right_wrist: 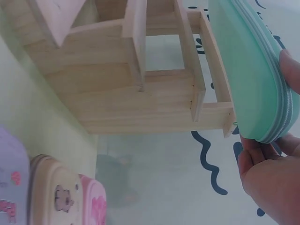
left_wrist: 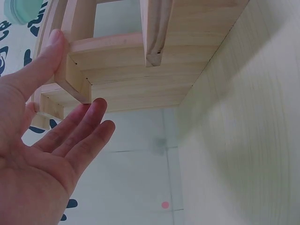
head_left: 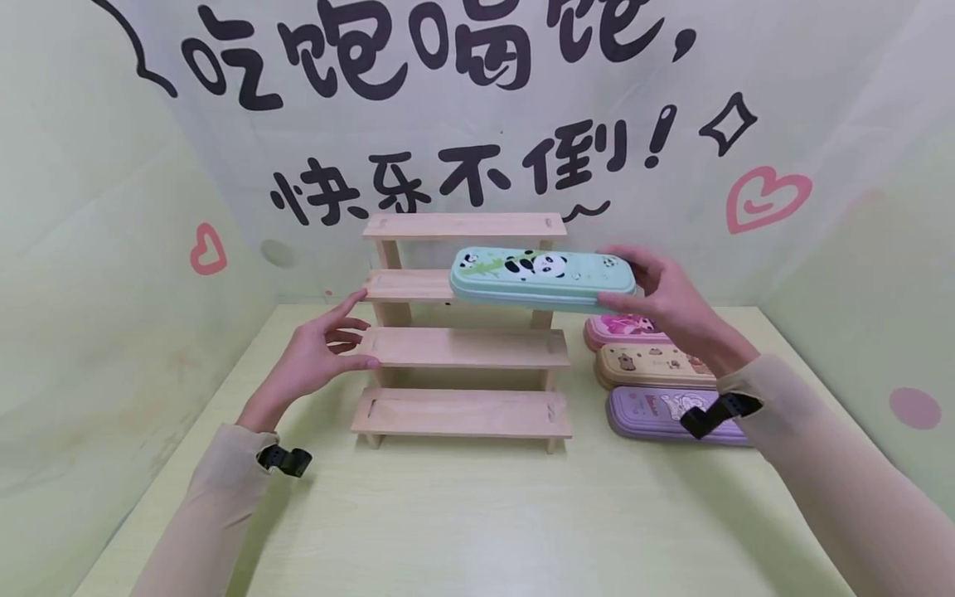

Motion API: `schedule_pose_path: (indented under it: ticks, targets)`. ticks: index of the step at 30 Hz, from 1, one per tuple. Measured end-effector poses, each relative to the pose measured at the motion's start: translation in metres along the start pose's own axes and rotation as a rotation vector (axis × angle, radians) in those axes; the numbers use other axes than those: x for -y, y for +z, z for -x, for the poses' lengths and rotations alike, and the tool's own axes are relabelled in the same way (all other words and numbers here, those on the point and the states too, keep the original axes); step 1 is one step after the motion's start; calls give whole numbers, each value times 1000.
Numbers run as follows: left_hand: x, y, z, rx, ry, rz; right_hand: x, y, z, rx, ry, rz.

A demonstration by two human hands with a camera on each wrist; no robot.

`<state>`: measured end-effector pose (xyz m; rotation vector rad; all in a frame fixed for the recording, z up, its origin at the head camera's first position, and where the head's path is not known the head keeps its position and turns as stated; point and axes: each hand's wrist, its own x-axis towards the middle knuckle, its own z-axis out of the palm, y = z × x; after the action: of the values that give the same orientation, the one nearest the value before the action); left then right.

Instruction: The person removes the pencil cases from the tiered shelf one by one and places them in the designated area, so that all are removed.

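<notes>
A mint-green zipped pencil case (head_left: 540,278) with a panda picture is off the table, level with the upper tiers of a wooden stepped shelf (head_left: 462,347). My right hand (head_left: 671,303) grips its right end, thumb on the near side and fingers on the far side. In the right wrist view the zip (right_wrist: 269,61) runs along the case's edge. My left hand (head_left: 309,356) touches the shelf's left end, its thumb at the second tier from the bottom and its index fingertip at the tier above. The other fingers (left_wrist: 91,136) stretch out loosely in the left wrist view.
Right of the shelf, three more cases lie in a row on the table: a purple one (head_left: 645,410) in front, a beige one (head_left: 642,365), then a pink one (head_left: 622,327). Behind the shelf hangs a backdrop (head_left: 477,108) with large black lettering. Pale walls flank the table.
</notes>
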<state>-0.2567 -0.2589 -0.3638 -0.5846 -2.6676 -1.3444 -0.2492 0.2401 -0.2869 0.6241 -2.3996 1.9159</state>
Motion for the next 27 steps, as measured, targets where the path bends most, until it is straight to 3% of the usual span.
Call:
schedule_pose_path:
  ticks: [12, 17, 27]
  targets:
    - [1, 1, 0, -3, -1, 1, -15, -9, 52, 45, -59, 10]
    - [0, 1, 0, 0, -3, 4, -28, -12, 72, 40, -93, -52]
    - [-1, 0, 0, 1, 1, 4, -47, -23, 107, 83, -82, -24]
